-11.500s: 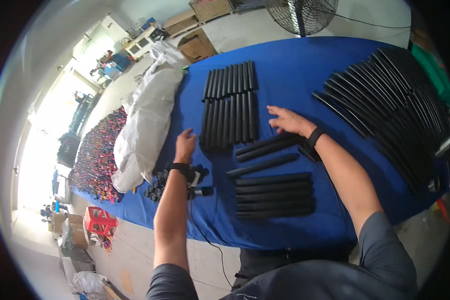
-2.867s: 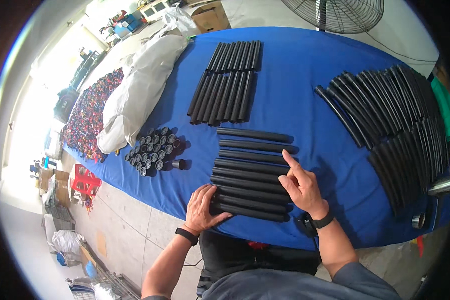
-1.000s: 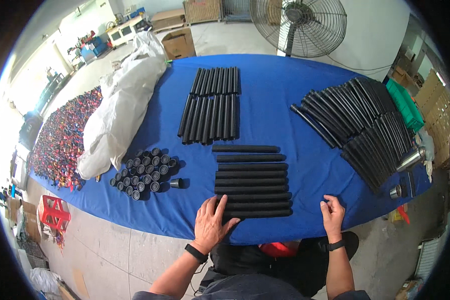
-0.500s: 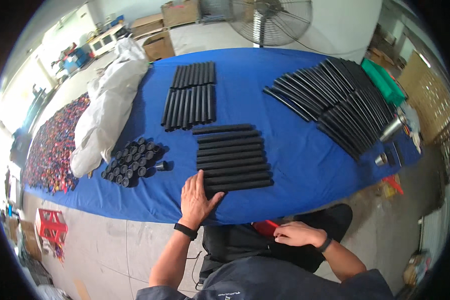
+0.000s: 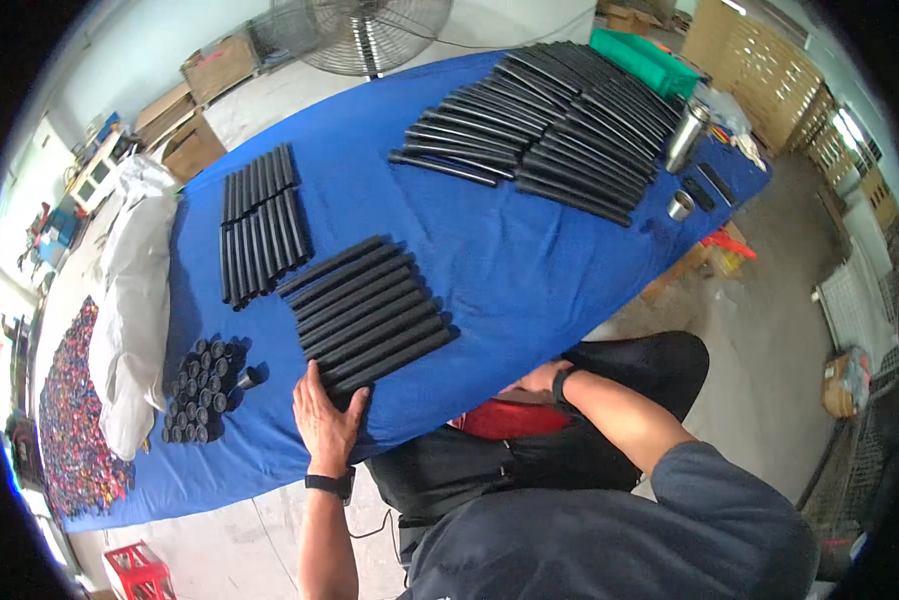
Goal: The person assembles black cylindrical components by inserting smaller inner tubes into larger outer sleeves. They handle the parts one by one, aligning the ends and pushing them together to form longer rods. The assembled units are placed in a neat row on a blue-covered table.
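My left hand (image 5: 327, 420) rests at the near edge of the blue-covered table (image 5: 520, 280), its fingers and thumb apart. Its fingertips touch the near left end of a row of black tubes (image 5: 370, 308) laid side by side; the hand grips none of them. My right hand (image 5: 542, 378) is low by the table's edge, above my lap and a red surface (image 5: 515, 420). Its fingers are partly hidden, so what they hold, if anything, does not show. Left of the row lie many round black caps (image 5: 205, 395), with one cap (image 5: 253, 377) tipped over beside them.
Two stacked groups of black tubes (image 5: 267, 235) lie at the left back. A large fan of tubes (image 5: 570, 130) covers the right back, beside a green bin (image 5: 645, 62), a metal flask (image 5: 688, 135) and a metal cup (image 5: 681, 206). A white sack (image 5: 135, 310) drapes the left edge.
The view has turned right, so the table appears tilted. My left hand stays at the tube ends. My right hand has moved forward and left, toward the table's edge.
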`<state>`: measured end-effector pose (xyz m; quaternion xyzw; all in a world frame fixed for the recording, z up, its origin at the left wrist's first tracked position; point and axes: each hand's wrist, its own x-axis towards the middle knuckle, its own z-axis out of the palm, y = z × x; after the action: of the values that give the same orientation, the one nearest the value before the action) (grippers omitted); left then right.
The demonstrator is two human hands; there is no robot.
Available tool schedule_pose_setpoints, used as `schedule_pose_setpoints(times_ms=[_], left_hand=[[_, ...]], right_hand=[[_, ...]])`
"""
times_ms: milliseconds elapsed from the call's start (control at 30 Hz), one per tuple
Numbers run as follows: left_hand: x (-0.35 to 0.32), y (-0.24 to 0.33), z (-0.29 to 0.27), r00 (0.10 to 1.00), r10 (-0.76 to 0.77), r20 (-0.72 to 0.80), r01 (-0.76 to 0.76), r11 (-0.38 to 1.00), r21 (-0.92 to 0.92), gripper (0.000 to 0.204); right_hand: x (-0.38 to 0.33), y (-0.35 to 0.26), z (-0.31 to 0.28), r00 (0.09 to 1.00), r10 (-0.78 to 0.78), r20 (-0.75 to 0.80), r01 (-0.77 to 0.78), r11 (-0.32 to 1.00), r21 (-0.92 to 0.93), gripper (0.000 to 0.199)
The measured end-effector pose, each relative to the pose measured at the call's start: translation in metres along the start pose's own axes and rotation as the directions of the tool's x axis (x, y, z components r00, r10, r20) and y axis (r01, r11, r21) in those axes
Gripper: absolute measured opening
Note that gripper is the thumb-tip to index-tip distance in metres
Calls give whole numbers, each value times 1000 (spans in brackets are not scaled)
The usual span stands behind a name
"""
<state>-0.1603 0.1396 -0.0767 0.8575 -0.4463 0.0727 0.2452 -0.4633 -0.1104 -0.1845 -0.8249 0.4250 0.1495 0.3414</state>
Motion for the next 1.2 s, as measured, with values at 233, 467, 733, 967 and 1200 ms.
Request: schedule_pose_setpoints(times_ms=[233,467,733,967,1200], left_hand=[[0,2,5,1000,8,5,-8,1000,7,90],[8,14,6,999,-49,-4,48,998,-50,84],[14,2,6,1000,0,5,0,1000,-10,88],[-1,-19,-14,990,-133,40,139,960,-244,78],[61,-72,-55,981,194,11,-190,945,266,46]], right_hand=[[-25,-21,-42,947,-315,59,305,942,143,92],[-13,6,63,794,-591,143,607,765,-213,82],[-22,-14,62,795,-522,308,594,773,-223,64],[-65,-53,-10,774,-559,296,597,801,-47,57],[-111,-77,-53,725,-687,-53,679,700,220,30]])
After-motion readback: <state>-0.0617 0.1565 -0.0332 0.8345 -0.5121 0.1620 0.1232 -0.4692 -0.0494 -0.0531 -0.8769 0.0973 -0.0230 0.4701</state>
